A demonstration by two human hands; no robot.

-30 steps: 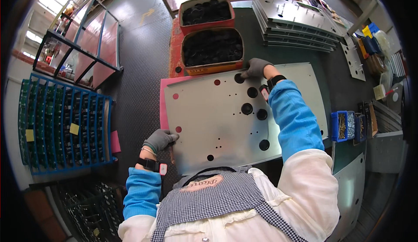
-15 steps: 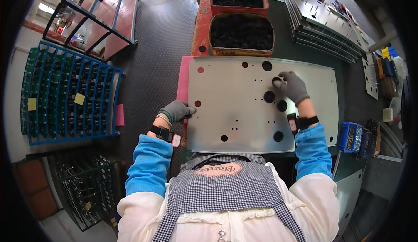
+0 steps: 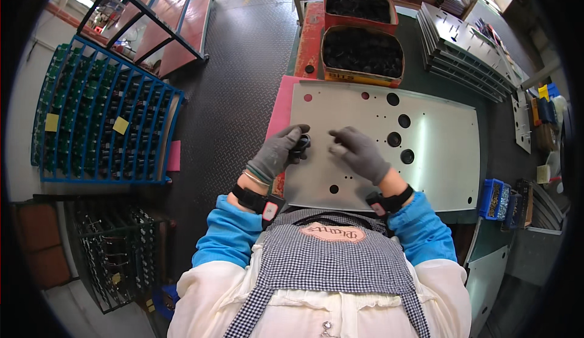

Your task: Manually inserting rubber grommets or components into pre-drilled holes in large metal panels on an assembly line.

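Note:
A flat metal panel [image 3: 359, 125] with several round holes lies on the bench before me, black round caps filling some of the holes, such as the cap [image 3: 394, 139] near its middle. Over the panel's left side my left hand [image 3: 277, 152], in a grey glove, is closed around a black round plastic cap [image 3: 301, 143]. My right hand [image 3: 363, 155], gloved too, hovers over the panel just right of it. Its fingers are bent, with thumb and forefinger apart, and nothing clear shows between them. The panel's left hole is hidden by my left hand.
Two open cartons [image 3: 363, 81] of black caps stand beyond the panel. Stacked metal panels [image 3: 468, 40] sit at the far right. A blue bin [image 3: 488, 199] of small hardware is at the right. A blue rack [image 3: 109, 113] holding green boards stands left.
My right hand has left the caps at the panel's right and moved left toward my left hand. My left hand has risen from the panel's left edge, and a black cap now shows in it.

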